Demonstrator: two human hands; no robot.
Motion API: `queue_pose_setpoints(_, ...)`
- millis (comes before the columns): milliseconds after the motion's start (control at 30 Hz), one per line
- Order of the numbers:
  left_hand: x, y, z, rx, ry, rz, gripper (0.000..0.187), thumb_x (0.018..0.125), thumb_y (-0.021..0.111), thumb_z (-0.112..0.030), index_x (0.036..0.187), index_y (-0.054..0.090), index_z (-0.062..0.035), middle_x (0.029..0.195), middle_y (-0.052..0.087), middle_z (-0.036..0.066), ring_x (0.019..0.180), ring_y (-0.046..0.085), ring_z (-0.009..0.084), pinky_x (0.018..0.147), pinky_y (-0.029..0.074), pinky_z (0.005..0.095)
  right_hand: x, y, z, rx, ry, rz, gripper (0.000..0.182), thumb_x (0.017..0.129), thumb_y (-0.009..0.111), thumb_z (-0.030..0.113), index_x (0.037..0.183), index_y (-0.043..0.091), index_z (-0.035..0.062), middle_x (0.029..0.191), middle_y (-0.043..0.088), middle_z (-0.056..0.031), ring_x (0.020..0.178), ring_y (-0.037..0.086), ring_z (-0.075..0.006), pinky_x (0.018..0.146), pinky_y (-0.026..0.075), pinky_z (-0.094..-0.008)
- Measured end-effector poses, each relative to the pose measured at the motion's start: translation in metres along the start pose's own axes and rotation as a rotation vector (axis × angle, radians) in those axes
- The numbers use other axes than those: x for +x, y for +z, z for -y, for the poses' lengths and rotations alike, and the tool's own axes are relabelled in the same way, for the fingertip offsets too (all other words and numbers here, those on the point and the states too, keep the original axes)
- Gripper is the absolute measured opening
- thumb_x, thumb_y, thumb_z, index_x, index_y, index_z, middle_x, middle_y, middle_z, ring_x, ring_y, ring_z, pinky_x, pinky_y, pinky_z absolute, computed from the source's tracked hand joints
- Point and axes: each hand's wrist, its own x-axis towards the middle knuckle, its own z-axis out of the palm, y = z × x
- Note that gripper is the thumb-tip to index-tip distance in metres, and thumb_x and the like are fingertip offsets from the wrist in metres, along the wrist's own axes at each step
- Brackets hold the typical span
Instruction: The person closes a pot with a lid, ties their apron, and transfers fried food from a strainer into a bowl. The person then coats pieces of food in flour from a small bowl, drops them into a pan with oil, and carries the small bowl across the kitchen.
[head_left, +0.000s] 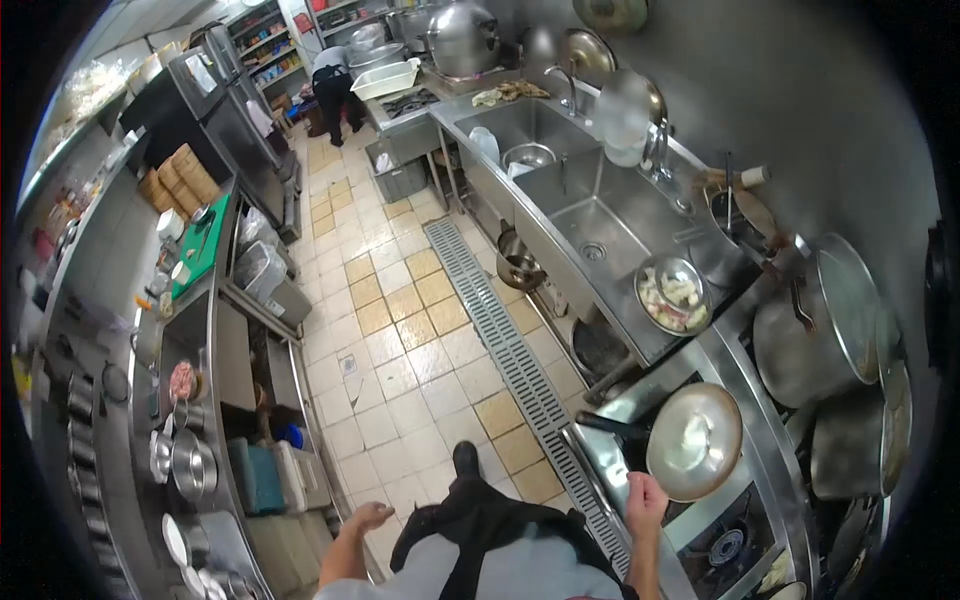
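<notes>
My right hand (646, 502) is closed beside the lower left rim of a round metal lid (695, 445). Whether its curled fingers hold anything is hidden. The lid lies over a pan on the stove, whose black handle (610, 425) points left; what is underneath cannot be seen. Low on my left side, over the tiled floor, my left hand (370, 515) hangs with its fingers loosely bent and nothing visible in them. A metal bowl of pale and pinkish cut food (672, 297) stands on the sink counter above the stove.
A bare burner (727, 545) is near my right arm. Large pots (820, 320) line the wall side. A floor drain grate (500, 355) runs along the sinks (595, 215). On the left is a counter with a green board (205, 245). Another person (335, 85) bends down far ahead.
</notes>
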Motion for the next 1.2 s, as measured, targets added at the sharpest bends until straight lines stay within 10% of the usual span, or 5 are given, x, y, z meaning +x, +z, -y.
queue_pose_setpoints(133,0.05,-0.069,-0.002,-0.139,0.108,-0.149,0.06,0.089,0.062,-0.044,0.123,0.066,0.0062,0.118,0.069,0.026,0.115,0.066,0.0376,0.1,0.05,0.0418,-0.01,0.123,0.053,0.183,0.151,0.225,0.015,0.096,0.067,0.014,0.097,0.074,0.0011,0.083,0.074,-0.005,0.074,0.066,-0.0116,0.066,0.052,-0.0266)
queue_pose_setpoints(300,0.126,-0.156,-0.012,-0.383,0.277,-0.205,0.059,0.091,0.063,-0.038,0.124,0.063,0.0101,0.115,0.069,0.03,0.113,0.067,0.0341,0.097,0.052,0.0387,0.036,0.209,0.138,-0.163,-0.381,0.621,0.021,0.095,0.068,0.023,0.105,0.073,0.0042,0.085,0.073,-0.0159,0.072,0.073,-0.0247,0.068,0.056,-0.034)
queue_pose_setpoints(700,0.147,-0.345,-0.312,-0.209,0.807,-0.208,0.056,0.095,0.067,-0.033,0.134,0.058,0.0054,0.127,0.066,0.026,0.112,0.068,0.0312,0.096,0.054,0.0378,0.113,0.255,0.158,-0.1,-0.008,0.381,0.019,0.098,0.065,0.019,0.103,0.073,0.0028,0.092,0.074,-0.0143,0.084,0.072,-0.0214,0.075,0.054,-0.0317)
queue_pose_setpoints(1000,0.302,-0.353,-0.227,-0.043,0.437,-0.128,0.063,0.091,0.07,-0.043,0.135,0.059,0.0018,0.128,0.066,0.021,0.114,0.067,0.0314,0.094,0.054,0.0421,0.264,0.272,0.134,-0.021,0.049,0.321,0.023,0.096,0.066,0.022,0.105,0.072,0.0022,0.091,0.073,-0.017,0.083,0.072,-0.0273,0.075,0.054,-0.0338)
queue_pose_setpoints(1200,0.204,-0.343,-0.293,-0.716,0.063,0.167,0.06,0.095,0.07,-0.044,0.137,0.057,-0.003,0.12,0.062,0.006,0.101,0.063,0.0191,0.086,0.052,0.0386,0.374,0.312,0.136,-0.105,-0.128,0.38,0.03,0.099,0.062,0.031,0.107,0.071,0.0035,0.087,0.07,-0.0203,0.079,0.069,-0.035,0.071,0.053,-0.0402)
